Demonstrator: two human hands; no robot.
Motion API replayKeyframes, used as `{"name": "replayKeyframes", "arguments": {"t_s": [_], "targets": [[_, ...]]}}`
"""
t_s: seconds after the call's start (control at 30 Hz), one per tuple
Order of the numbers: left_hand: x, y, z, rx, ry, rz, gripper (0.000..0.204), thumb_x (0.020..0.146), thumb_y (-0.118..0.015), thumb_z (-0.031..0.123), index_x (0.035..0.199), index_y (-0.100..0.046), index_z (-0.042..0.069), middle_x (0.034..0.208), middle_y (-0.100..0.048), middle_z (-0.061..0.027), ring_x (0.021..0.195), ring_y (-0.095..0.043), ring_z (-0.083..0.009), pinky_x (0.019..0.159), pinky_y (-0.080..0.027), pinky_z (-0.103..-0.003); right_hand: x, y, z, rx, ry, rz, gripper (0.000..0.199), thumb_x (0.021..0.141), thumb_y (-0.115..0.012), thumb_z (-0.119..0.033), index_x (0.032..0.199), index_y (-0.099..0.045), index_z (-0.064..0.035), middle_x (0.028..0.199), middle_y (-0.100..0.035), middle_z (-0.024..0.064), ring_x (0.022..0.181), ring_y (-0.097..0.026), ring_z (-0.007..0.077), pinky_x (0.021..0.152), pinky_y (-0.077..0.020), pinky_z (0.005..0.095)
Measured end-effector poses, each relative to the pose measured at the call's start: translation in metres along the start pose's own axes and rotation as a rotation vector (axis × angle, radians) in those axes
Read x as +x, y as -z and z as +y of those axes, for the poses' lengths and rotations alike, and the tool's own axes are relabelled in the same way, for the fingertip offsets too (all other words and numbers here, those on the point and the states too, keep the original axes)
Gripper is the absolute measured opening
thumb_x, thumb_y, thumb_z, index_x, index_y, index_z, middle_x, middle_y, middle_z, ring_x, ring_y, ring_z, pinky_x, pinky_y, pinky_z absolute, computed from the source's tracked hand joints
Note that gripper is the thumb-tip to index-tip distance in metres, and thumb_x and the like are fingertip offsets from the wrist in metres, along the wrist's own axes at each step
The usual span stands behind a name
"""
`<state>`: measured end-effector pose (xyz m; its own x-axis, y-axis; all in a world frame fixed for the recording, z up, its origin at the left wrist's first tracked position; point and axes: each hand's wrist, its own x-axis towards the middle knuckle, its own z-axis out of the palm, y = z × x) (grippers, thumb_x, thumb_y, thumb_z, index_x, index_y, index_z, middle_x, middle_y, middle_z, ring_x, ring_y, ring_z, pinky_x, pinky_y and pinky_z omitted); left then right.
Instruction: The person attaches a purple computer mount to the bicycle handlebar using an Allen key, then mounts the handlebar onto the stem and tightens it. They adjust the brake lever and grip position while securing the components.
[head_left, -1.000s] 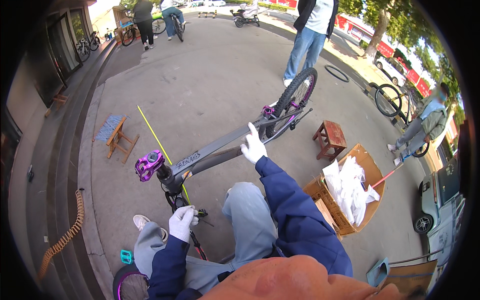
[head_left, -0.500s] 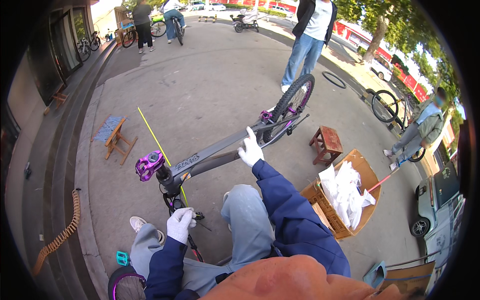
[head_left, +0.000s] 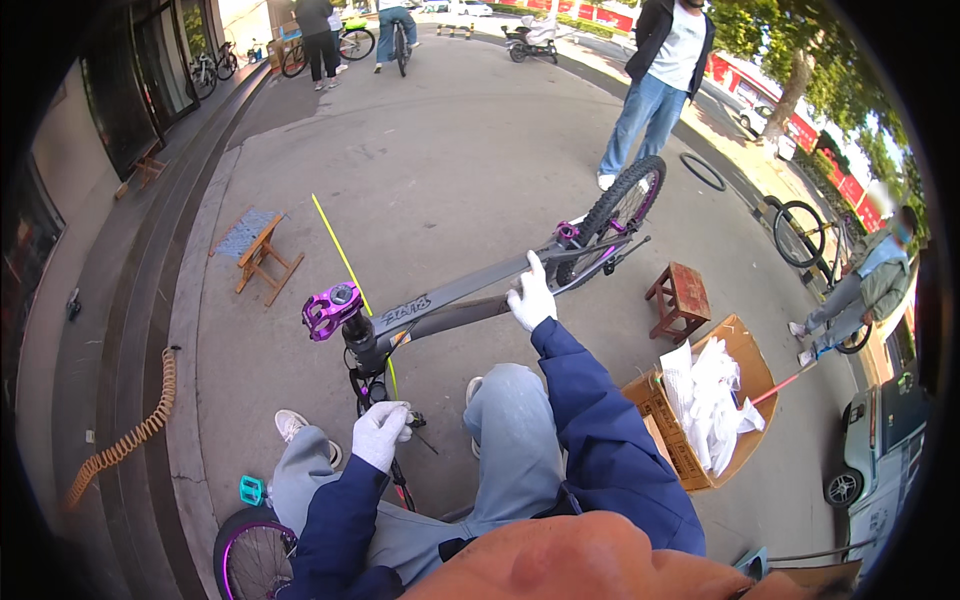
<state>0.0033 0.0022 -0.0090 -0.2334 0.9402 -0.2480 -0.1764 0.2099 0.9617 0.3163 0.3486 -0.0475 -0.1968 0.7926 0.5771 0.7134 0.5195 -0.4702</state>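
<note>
A grey bicycle frame [head_left: 470,290] with a purple stem [head_left: 333,310] stretches before me, its rear wheel [head_left: 622,212] at the far end. My right hand [head_left: 532,300], in a white glove, lies against the frame's tubes towards the rear. Its index finger reaches over the top tube while the other fingers look curled and are partly hidden. Below the stem, the handlebar [head_left: 368,388] and cables hang down. Beside them is my left hand [head_left: 378,437], also gloved, with fingertips pinched together; whatever is between them is too small to make out.
At right, a cardboard box [head_left: 690,470] holds white wrapping beside a red wooden stool [head_left: 680,303]. A folding stool [head_left: 262,255] and a coiled orange hose [head_left: 130,445] are at left. A purple-rimmed wheel [head_left: 222,560] sits lower left. A person [head_left: 655,90] stands beyond the rear wheel.
The whole view has shifted, so the scene sits further right and mostly lower. Both hands keep about the same pose and place relative to the bicycle.
</note>
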Motion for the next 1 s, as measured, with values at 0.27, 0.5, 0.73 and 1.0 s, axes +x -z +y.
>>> {"name": "replayKeyframes", "arguments": {"t_s": [0.27,0.5,0.73,1.0], "targets": [[0.01,0.009,-0.018,-0.001,0.1,0.09,0.026,0.11,-0.073,0.025,0.124,-0.076,0.003,0.102,-0.079,-0.0032,0.08,-0.07,-0.0103,0.074,-0.059,-0.028,0.056,0.025,-0.048,-0.196,-0.111,0.034,0.011,0.09,-0.072,-0.011,0.097,-0.069,-0.0028,0.128,-0.074,0.024,0.111,-0.073,0.0422,0.099,-0.0594,0.0492],[0.005,0.008,-0.034,0.083,0.13,0.101,0.025,0.11,-0.074,0.025,0.121,-0.076,0.003,0.099,-0.078,-0.0029,0.078,-0.069,-0.0097,0.074,-0.059,-0.028,0.16,0.054,-0.235,0.359,0.315,0.006,0.051,0.099,-0.073,-0.024,0.148,-0.066,-0.0115,0.119,-0.079,0.0161,0.107,-0.076,0.0405,0.097,-0.0599,0.0483],[0.016,0.003,-0.046,0.095,0.179,0.116,0.022,0.11,-0.074,0.022,0.12,-0.075,0.002,0.098,-0.078,-0.0027,0.075,-0.068,-0.0095,0.071,-0.057,-0.027,0.226,0.062,-0.382,0.363,0.397,-0.325,0.086,0.097,-0.067,-0.037,0.173,-0.033,-0.0134,0.122,-0.079,0.026,0.112,-0.074,0.0482,0.102,-0.0582,0.0534],[0.018,-0.001,-0.052,0.125,0.15,0.074,0.021,0.111,-0.072,0.02,0.121,-0.075,0.002,0.098,-0.077,-0.0019,0.075,-0.067,-0.0093,0.072,-0.057,-0.027,0.241,0.064,-0.44,0.314,0.415,-0.32,0.086,0.096,-0.063,-0.028,0.174,-0.032,-0.01,0.125,-0.077,0.0301,0.113,-0.073,0.0495,0.101,-0.058,0.0542]]}}
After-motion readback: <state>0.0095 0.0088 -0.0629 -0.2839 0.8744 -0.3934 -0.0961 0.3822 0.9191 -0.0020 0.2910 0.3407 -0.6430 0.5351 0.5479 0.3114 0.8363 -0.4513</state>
